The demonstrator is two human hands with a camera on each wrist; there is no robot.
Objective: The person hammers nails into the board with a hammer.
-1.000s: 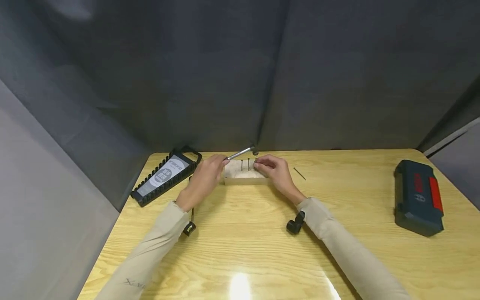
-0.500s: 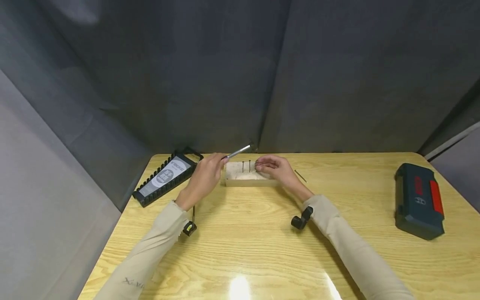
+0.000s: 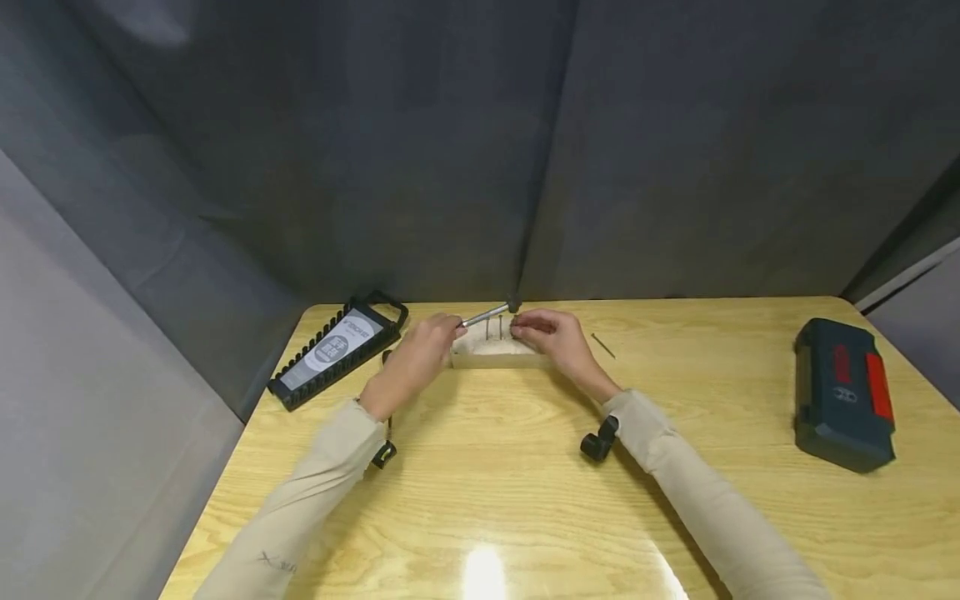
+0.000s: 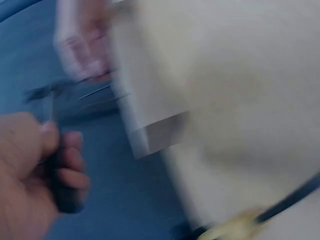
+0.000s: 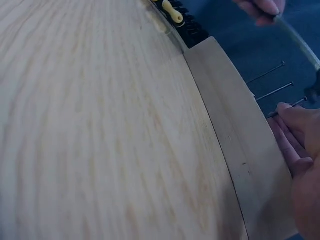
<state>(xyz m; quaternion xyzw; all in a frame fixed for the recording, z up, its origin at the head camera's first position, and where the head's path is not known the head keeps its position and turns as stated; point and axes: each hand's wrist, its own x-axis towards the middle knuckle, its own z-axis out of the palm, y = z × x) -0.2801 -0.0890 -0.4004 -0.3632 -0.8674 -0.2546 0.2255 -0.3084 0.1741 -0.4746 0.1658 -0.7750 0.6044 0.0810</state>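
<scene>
My left hand (image 3: 420, 357) grips a small hammer (image 3: 486, 315) by its dark handle, the metal shaft slanting up to the right. The hammer's head (image 5: 313, 90) is close above the nail (image 5: 301, 101) that my right hand (image 3: 558, 343) pinches between thumb and fingers. That nail stands at the top of a pale wooden block (image 3: 495, 361). Two more nails rise upright from the block, a nearer nail (image 5: 275, 91) and a farther nail (image 5: 266, 74). My right fingers partly hide the pinched nail. The left wrist view is blurred.
A loose nail (image 3: 603, 345) lies right of the block. To the left is a black wrench rack (image 3: 333, 350) with a label. A dark blue tool case (image 3: 843, 396) with a red latch sits at the far right. A yellow-handled tool (image 4: 237, 227) lies by my left wrist.
The hammer's head went up slightly half a second ago and is now lower, near the pinched nail. My left hand has shifted a little right; my right hand stays at the nail.
</scene>
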